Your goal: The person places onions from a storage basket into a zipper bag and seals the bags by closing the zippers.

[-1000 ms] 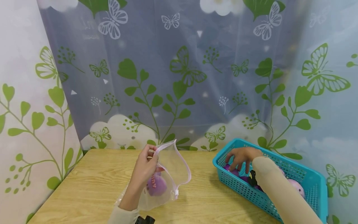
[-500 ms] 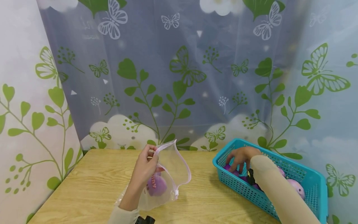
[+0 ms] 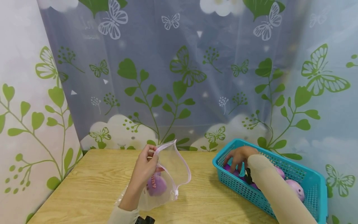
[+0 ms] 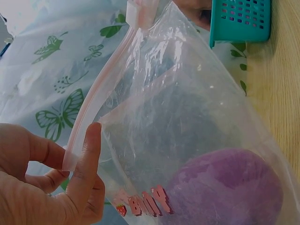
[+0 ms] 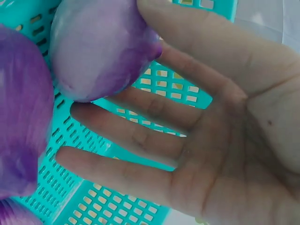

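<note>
My left hand (image 3: 144, 171) pinches the pink zip edge of a clear zip bag (image 3: 179, 166), holding its mouth spread above the table. One red onion (image 4: 229, 187) lies inside the bag, behind red printed letters. At the left end of a teal basket (image 3: 240, 189), my right hand (image 3: 241, 154) reaches in from above. Its thumb and forefinger are about a red onion (image 5: 101, 51) with a pointed tip, while the other fingers stretch out beneath. Another red onion (image 5: 21, 108) sits beside it. The wrist partly hides the basket's middle.
Paler pinkish onions (image 3: 296, 189) lie toward the basket's right end. The basket stands at the right of the wooden table (image 3: 92, 186). A curtain (image 3: 156, 102) printed with leaves and butterflies hangs behind the table.
My right hand has shifted slightly left and lower in the basket, its fingers coming around the onion. The left hand and the bag have stayed put.
</note>
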`<state>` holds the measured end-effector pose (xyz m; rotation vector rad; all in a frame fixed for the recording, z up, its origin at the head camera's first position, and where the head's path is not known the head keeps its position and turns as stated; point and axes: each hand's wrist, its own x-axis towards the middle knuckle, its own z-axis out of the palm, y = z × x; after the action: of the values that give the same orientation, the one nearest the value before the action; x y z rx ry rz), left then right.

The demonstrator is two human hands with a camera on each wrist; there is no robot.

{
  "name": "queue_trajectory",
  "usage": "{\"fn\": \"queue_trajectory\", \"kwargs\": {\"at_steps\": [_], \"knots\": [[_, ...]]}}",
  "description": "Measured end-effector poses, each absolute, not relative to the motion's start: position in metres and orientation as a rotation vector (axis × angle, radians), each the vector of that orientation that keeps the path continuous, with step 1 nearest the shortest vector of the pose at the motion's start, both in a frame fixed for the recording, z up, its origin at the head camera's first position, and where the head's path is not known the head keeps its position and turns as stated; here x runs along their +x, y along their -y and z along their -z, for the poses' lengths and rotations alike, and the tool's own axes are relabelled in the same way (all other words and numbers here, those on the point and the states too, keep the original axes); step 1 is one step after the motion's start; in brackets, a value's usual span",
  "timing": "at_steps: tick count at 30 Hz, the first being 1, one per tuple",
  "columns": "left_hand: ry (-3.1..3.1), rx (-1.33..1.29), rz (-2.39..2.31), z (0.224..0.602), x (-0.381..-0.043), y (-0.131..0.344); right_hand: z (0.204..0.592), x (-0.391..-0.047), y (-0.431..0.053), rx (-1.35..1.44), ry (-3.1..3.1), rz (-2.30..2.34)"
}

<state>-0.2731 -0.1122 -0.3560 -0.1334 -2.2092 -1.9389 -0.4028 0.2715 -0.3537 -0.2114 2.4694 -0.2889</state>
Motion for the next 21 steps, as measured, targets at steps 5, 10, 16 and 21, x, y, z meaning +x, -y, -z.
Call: {"fn": "queue_trajectory", "kwargs": {"at_steps": [5, 10, 16, 21], "knots": [[2.207, -0.137, 1.939, 0.3560, -0.2730, 0.1127, 0.3530, -0.4039, -0.2703, -0.225, -2.466, 0.301], [2.206, -0.135, 1.938, 0.3560, -0.2740, 0.1127, 0.3533, -0.4046, -0.2723, -0.190, -2.456, 0.413], [2.212, -0.136, 1.933, 0.3560, -0.2742, 0.1124, 0.3516, -0.4054, -0.2724, -0.188, -2.383, 0.586], [2.212, -0.132, 1.934, 0.3554, -0.2732, 0.1127, 0.3517, -0.4068, -0.2703, -0.188, -2.389, 0.587]]}}
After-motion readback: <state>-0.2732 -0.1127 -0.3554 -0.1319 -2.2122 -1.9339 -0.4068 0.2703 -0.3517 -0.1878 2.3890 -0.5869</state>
